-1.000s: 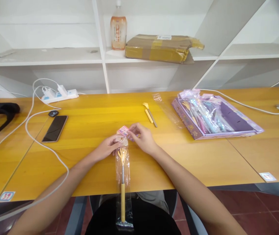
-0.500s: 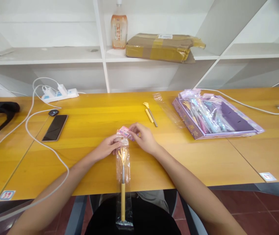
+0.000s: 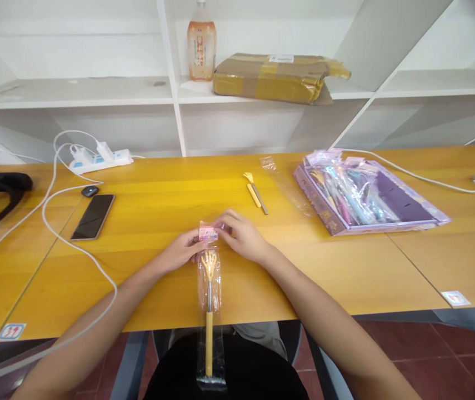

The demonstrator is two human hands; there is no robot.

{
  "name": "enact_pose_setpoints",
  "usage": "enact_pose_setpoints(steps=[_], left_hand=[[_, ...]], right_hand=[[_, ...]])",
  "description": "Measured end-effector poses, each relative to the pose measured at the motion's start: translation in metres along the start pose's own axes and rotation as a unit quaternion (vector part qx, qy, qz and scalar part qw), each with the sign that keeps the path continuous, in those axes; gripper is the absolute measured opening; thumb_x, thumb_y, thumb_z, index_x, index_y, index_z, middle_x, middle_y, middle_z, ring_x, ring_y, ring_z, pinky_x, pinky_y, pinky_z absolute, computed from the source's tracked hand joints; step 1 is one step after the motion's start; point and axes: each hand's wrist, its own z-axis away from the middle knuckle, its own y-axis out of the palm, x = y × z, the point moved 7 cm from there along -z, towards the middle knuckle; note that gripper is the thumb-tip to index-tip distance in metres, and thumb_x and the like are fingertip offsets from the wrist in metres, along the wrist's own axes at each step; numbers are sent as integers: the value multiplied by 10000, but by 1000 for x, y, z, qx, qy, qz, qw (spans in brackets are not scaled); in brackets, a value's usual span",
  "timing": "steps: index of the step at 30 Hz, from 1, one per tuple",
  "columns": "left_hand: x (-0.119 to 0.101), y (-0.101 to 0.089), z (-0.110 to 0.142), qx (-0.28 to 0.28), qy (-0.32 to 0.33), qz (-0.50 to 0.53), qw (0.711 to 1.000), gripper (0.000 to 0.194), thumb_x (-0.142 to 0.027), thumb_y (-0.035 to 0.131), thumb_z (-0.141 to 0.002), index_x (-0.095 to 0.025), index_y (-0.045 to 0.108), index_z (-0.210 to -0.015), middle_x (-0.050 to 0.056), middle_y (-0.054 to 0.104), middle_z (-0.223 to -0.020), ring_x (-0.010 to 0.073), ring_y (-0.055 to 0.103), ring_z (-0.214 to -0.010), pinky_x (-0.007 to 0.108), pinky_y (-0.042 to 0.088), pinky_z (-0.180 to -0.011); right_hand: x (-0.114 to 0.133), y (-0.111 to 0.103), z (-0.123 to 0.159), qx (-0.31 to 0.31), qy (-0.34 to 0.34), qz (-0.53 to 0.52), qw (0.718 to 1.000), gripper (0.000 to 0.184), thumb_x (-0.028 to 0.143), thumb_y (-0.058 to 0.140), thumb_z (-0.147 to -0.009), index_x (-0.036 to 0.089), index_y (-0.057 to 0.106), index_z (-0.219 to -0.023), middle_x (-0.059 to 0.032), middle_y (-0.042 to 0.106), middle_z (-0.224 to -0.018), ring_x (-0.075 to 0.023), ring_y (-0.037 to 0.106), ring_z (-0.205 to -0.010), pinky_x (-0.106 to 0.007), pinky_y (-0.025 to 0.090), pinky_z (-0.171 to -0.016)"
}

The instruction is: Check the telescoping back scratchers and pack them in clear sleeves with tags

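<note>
A yellow back scratcher [image 3: 209, 333] with a hand-shaped head and metal rod lies inside a long clear plastic bag [image 3: 218, 303]. The bag hangs from the table edge down toward my lap. My left hand [image 3: 183, 250] is closed on the bag's top end, thumb in front. At the bag's top sits a small pink label card [image 3: 208, 233]. My right hand [image 3: 241, 236] pinches the card's right edge. Beyond my hands, a second back scratcher [image 3: 256, 193] lies bare on the table beside an empty clear bag [image 3: 287, 189].
A purple box [image 3: 404, 228] of several bagged back scratchers stands at right. At left are a phone [image 3: 93, 217], a black mouse-like object [image 3: 90, 191], a power strip [image 3: 101, 161] and a loose white cable [image 3: 95, 265]. Shelves behind hold a bottle [image 3: 201, 50] and a taped carton [image 3: 270, 78].
The pink card, tilted and higher before, now lies straight against the bag's top. My right hand has shifted slightly left with it; my left hand stays on the bag.
</note>
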Motion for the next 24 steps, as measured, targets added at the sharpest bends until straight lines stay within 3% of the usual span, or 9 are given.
enact_pose_setpoints(steps=[3,5,8,11,14,17,20,24], left_hand=[[2,0,-1,2,9,13,1000,484,-533,694,-986,-187,684,-1326,58,718,-994,194,642,-836,294,481,-721],[3,-1,-1,3,8,18,1000,493,-535,697,-987,-185,678,-1334,71,726,-1044,202,653,-874,294,486,-733],[2,0,-1,7,9,21,1000,507,-534,692,-994,-187,660,-1361,63,721,-1047,173,627,-806,276,464,-685],[-2,3,0,11,4,40,999,566,-530,693,-997,-205,585,-1447,61,723,-1061,150,611,-748,264,450,-648],[-6,6,0,8,-7,77,997,722,-499,776,-943,-226,452,-1528,109,727,-1196,178,671,-836,276,487,-688],[-11,6,1,-11,9,91,996,1019,-402,878,-862,-286,219,-1631,147,695,-1332,191,698,-925,315,527,-798],[-16,5,3,-21,32,67,997,1110,-362,872,-874,-332,90,-1661,103,722,-1242,138,661,-809,314,521,-805],[-19,7,4,-13,44,35,998,1004,-369,842,-902,-323,180,-1656,55,725,-1122,132,640,-795,279,494,-765]], right_hand=[[-1,-1,0,1,20,-32,999,206,378,579,-1086,241,728,-1126,-109,613,-1244,-189,649,-873,-365,580,-812],[-4,0,0,6,45,-79,996,267,448,565,-1092,238,729,-1114,-107,638,-1240,-188,660,-876,-360,586,-804],[-12,5,-1,25,90,-176,980,384,552,551,-1084,213,731,-1055,-63,683,-1002,-173,662,-766,-336,571,-733],[-18,3,-1,6,124,-228,966,484,631,564,-1057,188,747,-994,-24,649,-838,-154,620,-673,-323,539,-693],[-20,-3,-2,-29,138,-253,957,536,688,583,-1024,184,764,-999,-19,638,-797,-161,602,-668,-326,530,-679],[-20,-6,-1,-39,144,-250,957,562,726,584,-1006,199,773,-1061,-30,647,-820,-183,617,-699,-352,553,-700],[-20,-5,-1,-37,143,-249,957,592,752,550,-1010,211,773,-1104,-33,644,-826,-187,618,-691,-368,562,-715],[-21,-3,0,-38,144,-258,955,627,766,521,-1016,202,771,-1123,-32,643,-812,-188,627,-696,-353,555,-694]])
